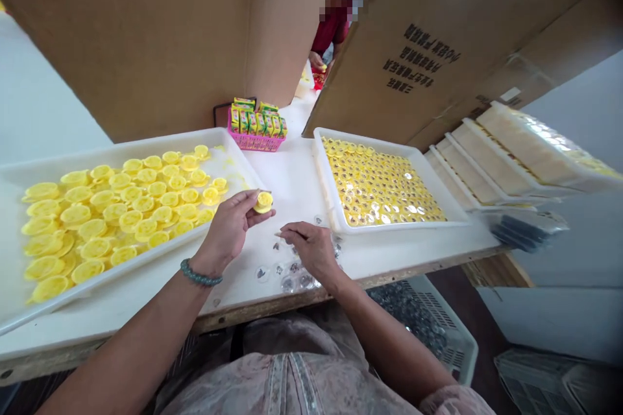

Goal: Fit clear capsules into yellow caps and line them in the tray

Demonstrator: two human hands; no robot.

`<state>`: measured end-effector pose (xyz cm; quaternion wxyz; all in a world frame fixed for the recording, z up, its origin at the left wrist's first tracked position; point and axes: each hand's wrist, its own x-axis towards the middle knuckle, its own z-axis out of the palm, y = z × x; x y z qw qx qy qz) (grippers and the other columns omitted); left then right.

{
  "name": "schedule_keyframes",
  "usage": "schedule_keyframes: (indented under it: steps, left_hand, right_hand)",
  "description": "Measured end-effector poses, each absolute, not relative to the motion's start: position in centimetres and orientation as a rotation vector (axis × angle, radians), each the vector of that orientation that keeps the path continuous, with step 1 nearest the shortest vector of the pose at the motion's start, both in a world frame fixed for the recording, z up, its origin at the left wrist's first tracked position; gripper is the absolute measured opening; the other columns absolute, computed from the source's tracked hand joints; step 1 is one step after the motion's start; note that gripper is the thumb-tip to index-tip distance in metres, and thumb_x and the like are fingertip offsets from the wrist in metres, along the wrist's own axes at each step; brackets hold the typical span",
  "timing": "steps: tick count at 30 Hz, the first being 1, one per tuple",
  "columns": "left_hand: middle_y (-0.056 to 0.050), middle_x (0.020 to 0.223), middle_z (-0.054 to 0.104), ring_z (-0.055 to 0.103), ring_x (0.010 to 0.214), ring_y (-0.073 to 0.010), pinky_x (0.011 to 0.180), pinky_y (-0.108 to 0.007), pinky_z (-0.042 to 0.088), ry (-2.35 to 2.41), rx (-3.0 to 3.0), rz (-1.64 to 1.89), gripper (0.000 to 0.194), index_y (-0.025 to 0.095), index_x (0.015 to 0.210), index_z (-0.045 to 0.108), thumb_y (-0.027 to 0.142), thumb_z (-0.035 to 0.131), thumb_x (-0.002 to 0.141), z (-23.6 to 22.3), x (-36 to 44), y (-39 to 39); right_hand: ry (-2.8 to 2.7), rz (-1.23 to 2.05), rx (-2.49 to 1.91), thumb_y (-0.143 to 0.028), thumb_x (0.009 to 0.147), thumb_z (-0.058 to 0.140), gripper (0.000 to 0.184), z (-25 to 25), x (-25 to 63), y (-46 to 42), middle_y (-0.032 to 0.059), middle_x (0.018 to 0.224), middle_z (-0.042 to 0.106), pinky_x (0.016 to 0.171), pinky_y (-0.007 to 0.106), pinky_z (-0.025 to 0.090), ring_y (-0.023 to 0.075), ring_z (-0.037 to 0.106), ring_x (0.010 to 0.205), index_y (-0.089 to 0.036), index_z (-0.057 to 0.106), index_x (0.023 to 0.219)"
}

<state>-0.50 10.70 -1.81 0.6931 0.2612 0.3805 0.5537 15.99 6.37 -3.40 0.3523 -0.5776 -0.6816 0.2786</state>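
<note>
Pinching a small pale item, the right hand has its fingers closed above clear discs on the desk; the left hand's fingers clamp a yellow piece between two white trays. Beyond, boxes bear illegible print; cardboard carries blurred Chinese characters.

The round piece in my left hand is yellow; the small tip in my right hand is whitish; my beaded bracelet is grey-green; the bench is white, brown along its front edge; toward its back edge, a pink latticed basket carries yellow-and-green boxes; the white right-hand tray shows yellow rounds dotted dark.
</note>
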Motion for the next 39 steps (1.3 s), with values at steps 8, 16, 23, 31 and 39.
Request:
schedule_keyframes:
  steps: [8, 16, 23, 31, 39]
  left_hand:
    - [-0.007, 0.094, 0.063, 0.062, 0.085, -0.0178, 0.080, -0.033, 0.056, 0.873, 0.536, 1.170, 0.016, 0.011, 0.087, 0.066, 0.023, 0.064, 0.076, -1.6, -0.6, 11.0]
    - [-0.005, 0.093, 0.064, 0.062, 0.084, -0.0176, 0.083, -0.037, 0.055, 0.879, 0.554, 1.098, 0.017, 0.012, 0.086, 0.066, 0.026, 0.064, 0.077, -1.9, 0.2, 10.5]
    - [-0.006, 0.096, 0.066, 0.060, 0.091, -0.0171, 0.087, -0.034, 0.052, 0.735, 0.560, 1.073, 0.016, 0.014, 0.089, 0.066, 0.026, 0.061, 0.080, -1.8, 0.5, 10.2]
    - [-0.005, 0.088, 0.065, 0.063, 0.080, -0.0175, 0.076, -0.031, 0.055, 0.759, 0.583, 0.941, 0.014, 0.015, 0.085, 0.068, 0.025, 0.065, 0.076, -1.1, -0.2, 10.4]
    - [-0.004, 0.091, 0.065, 0.062, 0.084, -0.0170, 0.080, -0.030, 0.054, 0.750, 0.642, 0.935, 0.014, 0.016, 0.088, 0.067, 0.025, 0.061, 0.079, -0.8, -0.1, 10.4]
  right_hand:
    - [-1.942, 0.782, -1.537, -0.035, 0.085, 0.055, 0.023, -4.2, 17.8, 10.2, -0.0007, 0.069, 0.068, 0.062, 0.022, 0.041, 0.0124, 0.059, 0.064, -0.022, 0.072, 0.076]
    - [-1.414, 0.908, -1.510, -0.038, 0.082, 0.057, 0.026, -2.4, 17.2, 10.0, 0.0031, 0.078, 0.064, 0.050, 0.023, 0.046, 0.0109, 0.057, 0.054, -0.017, 0.070, 0.086]
    - [-1.743, 0.581, -1.283, -0.021, 0.089, 0.048, 0.026, -2.0, 15.6, 9.2, 0.0078, 0.106, 0.064, 0.089, 0.031, 0.047, 0.0174, 0.060, 0.099, -0.021, 0.063, 0.109]
    - [-1.712, 1.051, -1.179, -0.029, 0.077, 0.066, 0.025, -0.3, 17.6, 10.1, 0.0043, 0.099, 0.066, 0.076, 0.028, 0.050, 0.0133, 0.060, 0.082, -0.020, 0.062, 0.100]
    - [-1.559, 1.024, -1.225, -0.026, 0.077, 0.064, 0.023, -1.6, 17.7, 9.5, 0.0024, 0.084, 0.066, 0.072, 0.026, 0.050, 0.0133, 0.062, 0.076, -0.021, 0.067, 0.099]
